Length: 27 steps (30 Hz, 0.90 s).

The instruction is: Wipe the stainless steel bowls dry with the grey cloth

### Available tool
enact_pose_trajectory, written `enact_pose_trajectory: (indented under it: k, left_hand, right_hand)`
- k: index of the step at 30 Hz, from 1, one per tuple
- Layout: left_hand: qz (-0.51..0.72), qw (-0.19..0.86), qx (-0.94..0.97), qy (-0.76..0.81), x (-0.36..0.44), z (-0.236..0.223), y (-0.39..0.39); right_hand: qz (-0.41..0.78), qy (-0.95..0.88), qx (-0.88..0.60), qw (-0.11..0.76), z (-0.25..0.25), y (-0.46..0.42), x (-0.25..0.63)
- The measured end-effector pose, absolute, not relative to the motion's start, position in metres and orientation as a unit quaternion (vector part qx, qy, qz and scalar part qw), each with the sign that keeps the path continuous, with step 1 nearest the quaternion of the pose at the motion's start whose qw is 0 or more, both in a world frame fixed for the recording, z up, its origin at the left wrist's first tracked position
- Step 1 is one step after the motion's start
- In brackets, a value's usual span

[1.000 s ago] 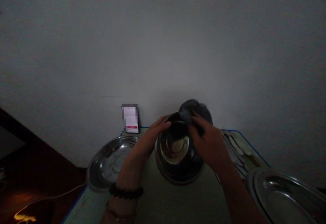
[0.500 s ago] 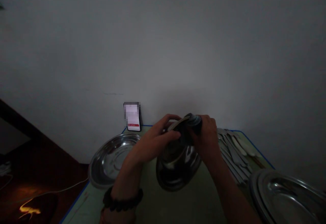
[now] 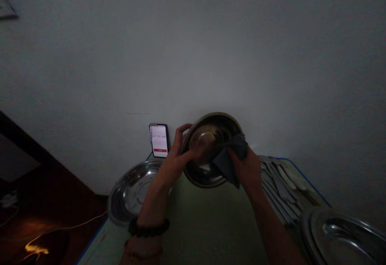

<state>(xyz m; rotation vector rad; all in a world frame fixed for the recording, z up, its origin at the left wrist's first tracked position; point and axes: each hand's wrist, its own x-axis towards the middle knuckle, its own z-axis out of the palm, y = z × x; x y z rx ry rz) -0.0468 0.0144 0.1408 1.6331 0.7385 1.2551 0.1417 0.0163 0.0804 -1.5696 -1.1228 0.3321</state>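
Observation:
I hold a steel bowl [image 3: 208, 136] up above the table, tilted so its inside faces me. My left hand [image 3: 177, 160] grips its left rim, fingers curled over the edge. My right hand [image 3: 247, 166] is closed on a dark cloth [image 3: 230, 158] pressed against the bowl's lower right side. A dark beaded bracelet sits on my left wrist.
A wide steel basin [image 3: 132, 190] rests on the green table [image 3: 199, 233] at the left. Several spoons and knives [image 3: 280, 182] lie at the right, with stacked steel plates [image 3: 340, 237] at the bottom right. A phone [image 3: 159, 140] leans on the wall. A cable crosses the dark floor at left.
The bowl has been lifted higher and turned, its inside now facing me. The cloth has moved from the far rim to the lower right side of the bowl.

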Motion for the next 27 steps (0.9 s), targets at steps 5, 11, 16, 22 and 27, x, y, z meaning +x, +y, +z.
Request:
enact_pose_trajectory:
  k: [5, 11, 16, 22, 27]
  left_hand:
    - [0.267, 0.356, 0.777, 0.444, -0.054, 0.147, 0.005]
    - [0.252, 0.215, 0.81, 0.484, -0.033, 0.134, 0.011]
    - [0.331, 0.279, 0.758, 0.487, -0.03, 0.138, 0.015]
    - [0.537, 0.409, 0.638, 0.37, -0.037, 0.151, 0.006]
    - [0.575, 0.427, 0.604, 0.349, -0.038, 0.146, 0.012]
  right_hand:
    - [-0.014, -0.604, -0.564, 0.562, 0.091, 0.009, 0.147]
    - [-0.046, -0.699, -0.454, 0.551, 0.089, 0.006, 0.126]
    - [-0.08, -0.63, -0.493, 0.594, 0.089, 0.006, 0.132]
    - [-0.004, -0.479, -0.598, 0.643, 0.096, 0.006, 0.143]
    - [0.092, -0.461, -0.625, 0.623, 0.097, 0.008, 0.142]
